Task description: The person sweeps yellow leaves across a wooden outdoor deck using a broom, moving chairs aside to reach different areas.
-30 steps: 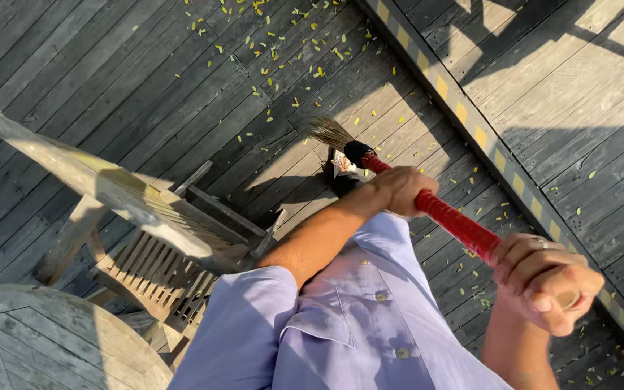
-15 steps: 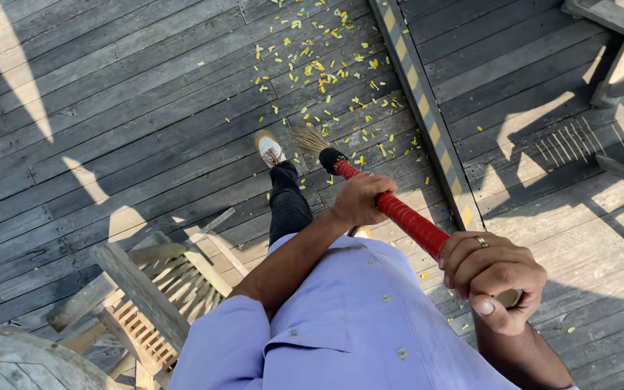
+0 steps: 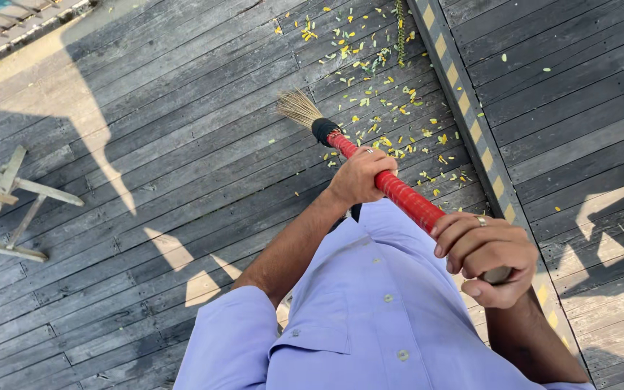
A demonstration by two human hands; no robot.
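Observation:
I hold a broom with a red handle (image 3: 406,198) in both hands. My left hand (image 3: 361,175) grips the handle lower down, near the black collar. My right hand (image 3: 487,249) wraps the top end, close to my chest. The straw bristles (image 3: 298,107) touch the grey wooden deck (image 3: 182,144) ahead of me. Small yellow leaves (image 3: 391,94) lie scattered on the boards to the right of the bristles. My light blue shirt fills the lower part of the view.
A raised strip with yellow and grey stripes (image 3: 464,108) runs diagonally across the deck on the right. A wooden chair (image 3: 1,209) stands at the left edge. Sunlit patches and shadows cross the boards.
The view has swung left and forward. The broom head moved left across the deck, away from the leaves. The chair now sits at the far left edge, and my shoe is out of view.

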